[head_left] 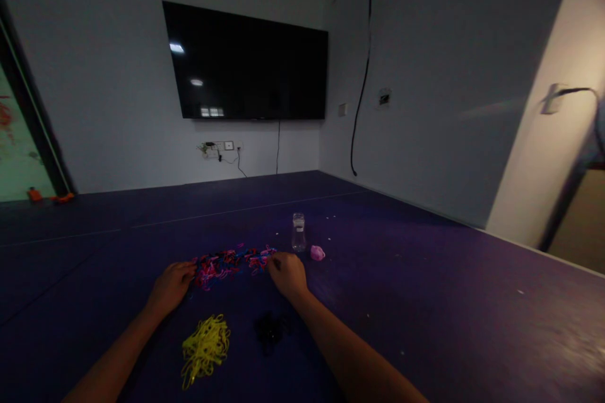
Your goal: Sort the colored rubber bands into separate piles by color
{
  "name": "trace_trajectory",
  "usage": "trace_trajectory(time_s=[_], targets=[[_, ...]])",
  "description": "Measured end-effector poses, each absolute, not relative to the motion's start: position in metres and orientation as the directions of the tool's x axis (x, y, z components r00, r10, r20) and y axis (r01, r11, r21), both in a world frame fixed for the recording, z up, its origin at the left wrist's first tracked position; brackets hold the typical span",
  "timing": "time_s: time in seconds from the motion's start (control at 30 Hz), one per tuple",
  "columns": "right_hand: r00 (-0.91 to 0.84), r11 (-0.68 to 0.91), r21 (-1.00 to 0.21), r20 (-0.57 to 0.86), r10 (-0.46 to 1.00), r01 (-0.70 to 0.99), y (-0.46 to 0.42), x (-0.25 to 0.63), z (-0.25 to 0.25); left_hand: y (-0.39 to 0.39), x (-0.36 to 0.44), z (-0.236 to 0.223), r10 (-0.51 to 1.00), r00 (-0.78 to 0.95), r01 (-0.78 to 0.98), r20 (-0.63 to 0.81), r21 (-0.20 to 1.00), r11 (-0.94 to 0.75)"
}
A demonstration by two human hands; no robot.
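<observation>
A loose, long heap of mixed pink, red, blue and dark rubber bands (217, 266) lies on the purple surface between my hands. My left hand (172, 284) touches its left end, fingers drawn together; whatever they hold is hidden. At the right end, my right hand (288, 272) has its fingers curled in on the bands. Nearer to me is a separate pile of yellow rubber bands (206, 347). To the right of that sits a small pile of black bands (270, 330), between my forearms.
Just beyond my right hand stands a clear bottle (298, 234), upright, its mouth uncovered. A small pink object (317, 253) is beside it. Tiny white bits dot the purple surface (401, 289). A wall television (255, 69) and a hanging black cable (363, 88) are farther back.
</observation>
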State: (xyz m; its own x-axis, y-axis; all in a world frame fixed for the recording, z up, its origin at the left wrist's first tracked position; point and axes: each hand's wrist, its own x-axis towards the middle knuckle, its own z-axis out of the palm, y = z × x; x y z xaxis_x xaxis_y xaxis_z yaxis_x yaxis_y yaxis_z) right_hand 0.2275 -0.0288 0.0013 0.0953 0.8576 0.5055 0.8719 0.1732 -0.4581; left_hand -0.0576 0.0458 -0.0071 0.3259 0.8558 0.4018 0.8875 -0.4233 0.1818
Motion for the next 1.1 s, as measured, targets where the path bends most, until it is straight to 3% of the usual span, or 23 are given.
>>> trace_trajectory(time_s=[0.4, 0.7, 1.1], targets=[[0.094, 0.166, -0.44, 0.51, 0.855, 0.883, -0.029, 0.227, 0.002, 0.044, -0.058, -0.006, 0.85, 0.327, 0.884, 0.412, 0.184, -0.429], [0.094, 0.171, -0.453, 0.505, 0.858, 0.875, -0.03, 0.227, 0.003, 0.058, -0.056, -0.01, 0.826, 0.339, 0.813, 0.451, 0.301, -0.498], [0.095, 0.171, -0.465, 0.496, 0.863, 0.869, -0.03, 0.228, 0.003, 0.052, -0.045, -0.008, 0.855, 0.357, 0.86, 0.376, 0.225, -0.458]])
